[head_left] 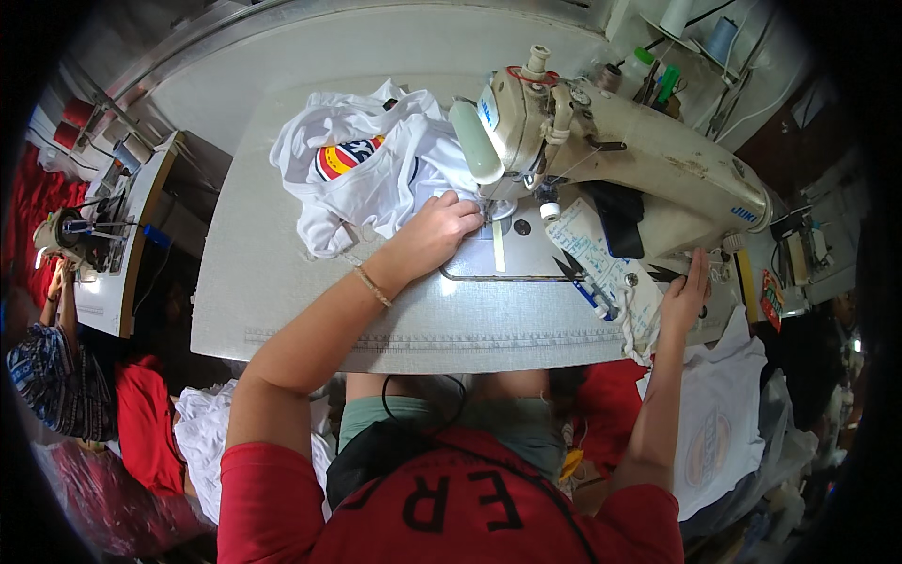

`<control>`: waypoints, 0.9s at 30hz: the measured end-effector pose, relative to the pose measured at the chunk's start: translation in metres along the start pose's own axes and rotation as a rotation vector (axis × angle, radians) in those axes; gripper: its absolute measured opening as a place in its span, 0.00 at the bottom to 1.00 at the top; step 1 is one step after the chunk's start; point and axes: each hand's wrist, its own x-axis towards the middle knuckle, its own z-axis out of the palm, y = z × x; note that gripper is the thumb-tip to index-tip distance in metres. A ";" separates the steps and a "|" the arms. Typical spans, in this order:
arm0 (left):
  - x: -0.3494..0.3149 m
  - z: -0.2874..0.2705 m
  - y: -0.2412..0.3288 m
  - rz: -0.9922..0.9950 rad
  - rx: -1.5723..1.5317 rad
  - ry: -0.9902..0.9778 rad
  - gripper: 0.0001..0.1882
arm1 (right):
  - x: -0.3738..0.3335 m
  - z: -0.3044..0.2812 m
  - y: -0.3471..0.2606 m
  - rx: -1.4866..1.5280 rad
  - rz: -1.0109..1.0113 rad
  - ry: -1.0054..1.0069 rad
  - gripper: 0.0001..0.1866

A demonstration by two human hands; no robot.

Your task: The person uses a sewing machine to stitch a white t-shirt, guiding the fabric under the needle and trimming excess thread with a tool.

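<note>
A white T-shirt [376,202] with a red, yellow and dark blue print lies bunched on the left of the sewing machine bed. My left hand [437,235] is closed on its edge beside the presser foot, fingers curled down; the fingertips and the exact seam are partly hidden. Above stands the cream sewing machine [648,141]. To the right, below the machine's arm, is my right hand [688,293], its fingers close together. Dark-bladed thread snips [663,273] stick out from its thumb side, their handle hidden by the hand.
A second pair of snips [569,267] and a blue pen [598,303] lie on a written-on sheet [587,240]. A phone [621,230] rests nearby. White cloth [719,414] hangs at the right. A co-worker's hands [61,277] work at another machine, far left.
</note>
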 end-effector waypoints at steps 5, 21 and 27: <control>0.002 0.004 -0.004 -0.014 0.031 0.026 0.12 | 0.014 -0.027 -0.037 -0.085 0.109 -0.114 0.25; 0.045 0.029 -0.038 -0.524 0.082 0.305 0.08 | 0.068 0.051 -0.240 1.551 0.532 -1.243 0.07; 0.039 0.011 -0.041 -0.467 -0.056 0.291 0.05 | 0.054 0.086 -0.258 2.046 0.980 -1.066 0.05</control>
